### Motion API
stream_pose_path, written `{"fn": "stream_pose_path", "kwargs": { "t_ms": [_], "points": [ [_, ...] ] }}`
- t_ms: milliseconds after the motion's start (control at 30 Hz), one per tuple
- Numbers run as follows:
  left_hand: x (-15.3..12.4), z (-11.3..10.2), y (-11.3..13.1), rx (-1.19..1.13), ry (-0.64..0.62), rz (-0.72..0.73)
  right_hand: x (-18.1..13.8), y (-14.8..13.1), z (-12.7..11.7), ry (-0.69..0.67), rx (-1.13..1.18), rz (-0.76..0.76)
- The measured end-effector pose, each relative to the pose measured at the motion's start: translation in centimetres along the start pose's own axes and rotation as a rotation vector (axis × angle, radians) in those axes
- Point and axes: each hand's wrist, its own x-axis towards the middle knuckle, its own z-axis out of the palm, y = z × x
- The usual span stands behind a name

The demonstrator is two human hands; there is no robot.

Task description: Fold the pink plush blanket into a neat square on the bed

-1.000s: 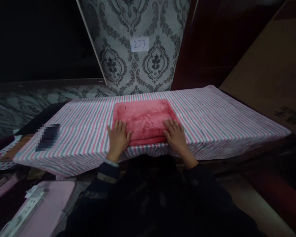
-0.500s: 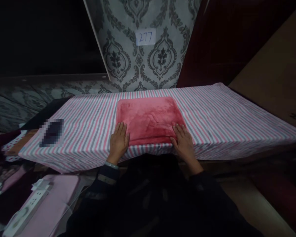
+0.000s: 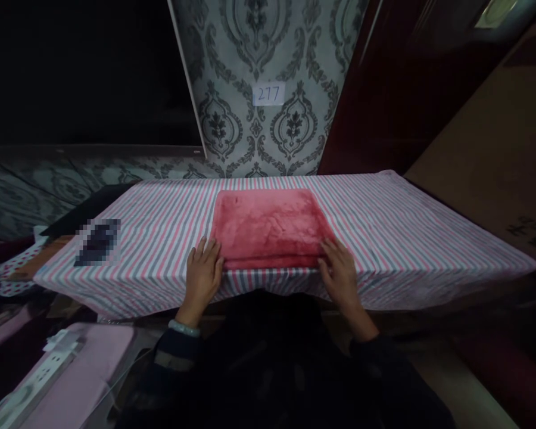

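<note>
A folded red plush cloth point(image 3: 270, 223) lies flat in the middle of a table covered with a striped cloth point(image 3: 170, 238). Along its near edge runs a fold line, close to the table's front edge. My left hand point(image 3: 202, 277) rests at the cloth's near left corner, fingers spread, fingertips by its edge. At the near right corner lies my right hand point(image 3: 342, 274), its fingers stretched out and touching the red cloth's edge. Neither hand grips anything.
A blurred-out dark item point(image 3: 97, 243) lies on the table's left side. A white power strip point(image 3: 38, 375) sits on a pink surface at lower left. Behind the table stand a patterned wall with a "277" paper point(image 3: 268, 94), a dark screen point(image 3: 84, 77) and a cardboard panel point(image 3: 495, 149).
My left hand has slid left and back toward me, and my right hand slightly right and back. The head view has tilted up a little. The red cloth stays in place.
</note>
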Motion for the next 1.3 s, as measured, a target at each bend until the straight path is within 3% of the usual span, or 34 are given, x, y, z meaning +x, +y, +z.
{"fn": "stream_pose_path", "kwargs": {
  "t_ms": [100, 267, 500, 733, 867, 1033, 1200, 1300],
  "points": [
    [1.2, -0.5, 2.7, 0.047, -0.021, 0.056, 1.2, -1.9, 1.2, -0.046, 0.099, -0.088],
    [3.3, 0.8, 5.4, 0.038, -0.170, 0.196, 2.7, -3.4, 3.4, -0.137, 0.085, -0.134],
    [4.3, 1.2, 5.2, 0.084, -0.250, 0.196, 3.7, -3.1, 3.7, -0.180, 0.033, -0.106],
    [5.5, 1.3, 5.0, 0.054, -0.223, 0.165, 5.9, -3.5, 3.2, -0.151, 0.019, -0.109],
    [4.7, 1.8, 3.9, 0.015, -0.181, 0.189, 5.0, -3.4, 3.7, -0.120, 0.004, -0.140],
    [4.5, 1.1, 3.8, -0.034, -0.230, 0.216, 3.6, -3.4, 3.5, -0.125, 0.068, -0.154],
    [7.9, -0.4, 7.0, -0.106, -0.241, 0.264, 8.7, -3.3, 2.0, -0.157, 0.046, -0.134],
    [9.9, 0.5, 8.0, 0.020, -0.225, 0.153, 11.2, -2.5, 3.1, -0.200, -0.152, -0.086]
  ]
}}
